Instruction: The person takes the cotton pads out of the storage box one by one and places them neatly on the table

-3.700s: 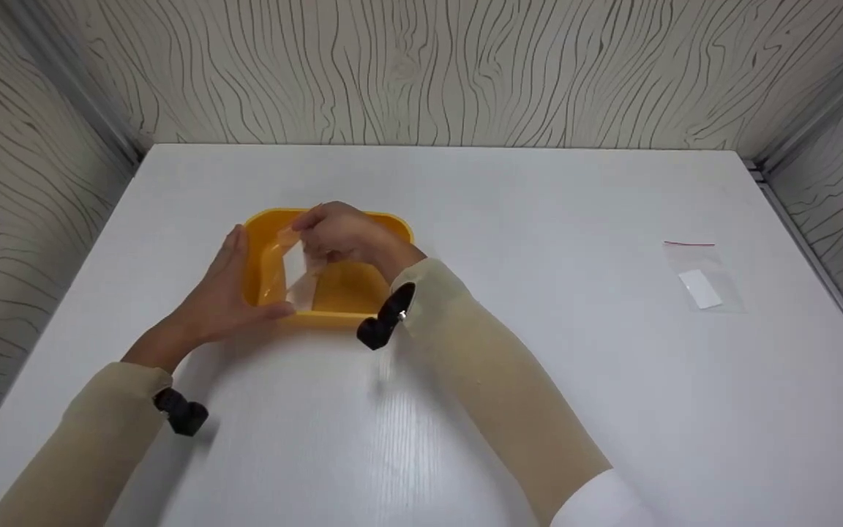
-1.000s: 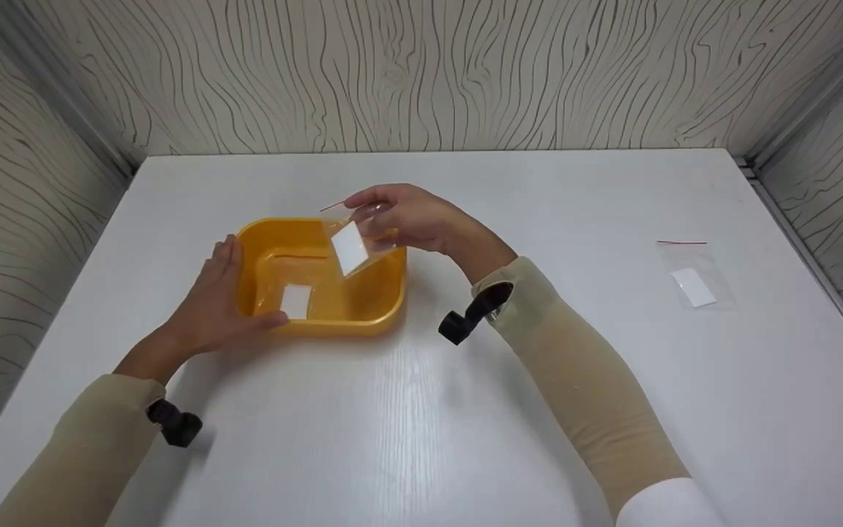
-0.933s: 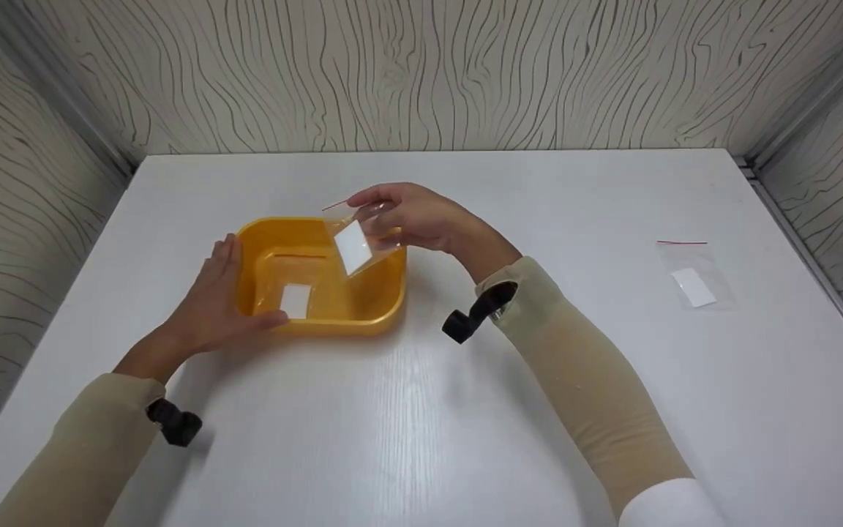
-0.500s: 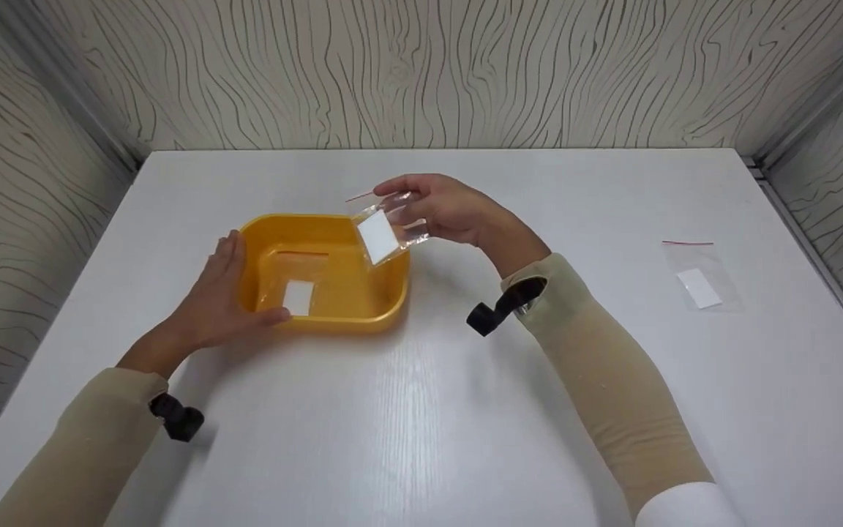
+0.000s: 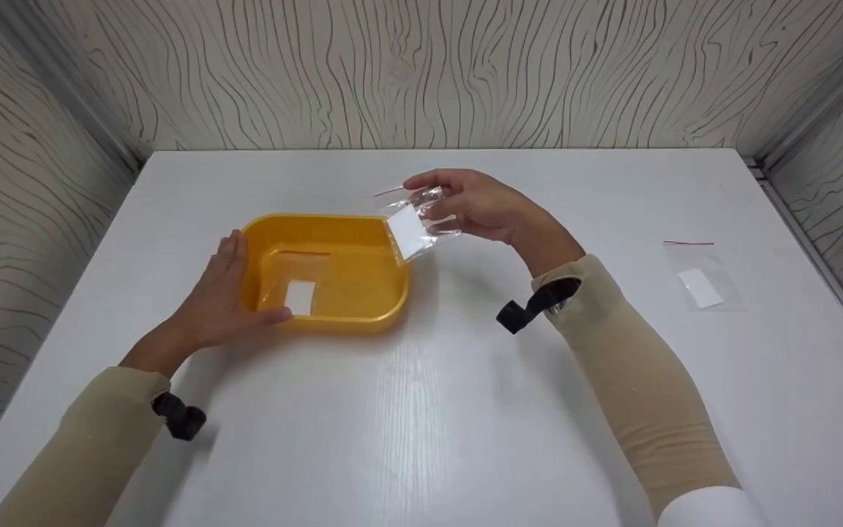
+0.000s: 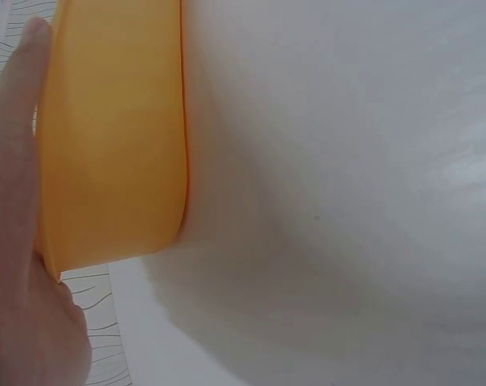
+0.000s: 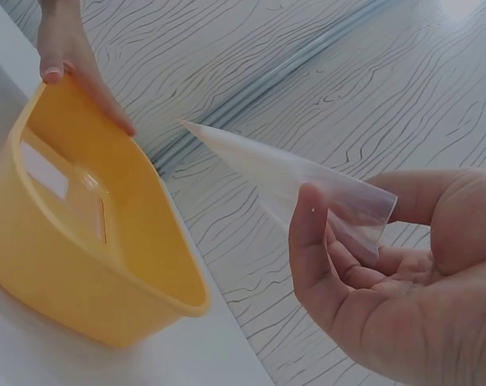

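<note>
Yellow tub [image 5: 363,282] in all views

The bag [image 5: 410,230] between the right fingers [image 5: 436,177] looks glossy plastic to me; the tub [image 5: 363,323] against the left fingers [image 5: 225,258], smooth plastic; the tabletop [image 5: 407,424] below both, shiny.

The right hand [image 7: 396,273] holds a clear bag [image 7: 283,173] in its curled fingers, and the bag's narrow point juts out well past the fingertips. Farther beyond them, apart from the bag, stands a yellow tub [image 7: 82,281]. At the tub's end farthest from these fingers, the left hand [image 7: 76,60] grips the rim. Inside lies another bag [image 7: 80,195] with a white slip [image 7: 43,170]. Behind the fingers are a wood-grain panel [image 7: 323,112] and a metal rail [image 7: 287,80].
</note>
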Available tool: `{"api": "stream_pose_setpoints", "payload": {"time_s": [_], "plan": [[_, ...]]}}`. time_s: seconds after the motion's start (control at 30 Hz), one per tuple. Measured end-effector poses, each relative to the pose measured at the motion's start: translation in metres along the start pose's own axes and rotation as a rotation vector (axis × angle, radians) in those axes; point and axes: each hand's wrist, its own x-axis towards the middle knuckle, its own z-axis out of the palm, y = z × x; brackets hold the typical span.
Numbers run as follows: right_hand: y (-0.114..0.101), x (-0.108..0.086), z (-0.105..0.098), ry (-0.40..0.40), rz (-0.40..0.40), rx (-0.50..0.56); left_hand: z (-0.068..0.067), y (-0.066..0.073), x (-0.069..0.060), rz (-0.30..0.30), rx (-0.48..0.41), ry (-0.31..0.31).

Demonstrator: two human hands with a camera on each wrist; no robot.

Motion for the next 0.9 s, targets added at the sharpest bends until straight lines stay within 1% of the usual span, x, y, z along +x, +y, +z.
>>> {"api": "stream_pose_setpoints", "payload": {"time_s": [0.3, 0.5, 0.73, 0.9], "plan": [[0.002, -0.008, -0.012, 0.011, -0.014, -0.014, -0.001, 0.003, -0.002, -0.014, -0.013, -0.006], [0.003, -0.015, -0.018, 0.018, -0.024, -0.032, 0.0, 0.001, -0.002, -0.003, -0.006, 0.002], [0.006, -0.025, -0.027, 0.008, -0.054, -0.04, -0.001, 0.0, -0.003, -0.021, -0.02, -0.018], [0.009, -0.031, -0.036, 0.008, -0.065, -0.034, -0.001, -0.001, -0.001, -0.017, -0.015, -0.022]]}}
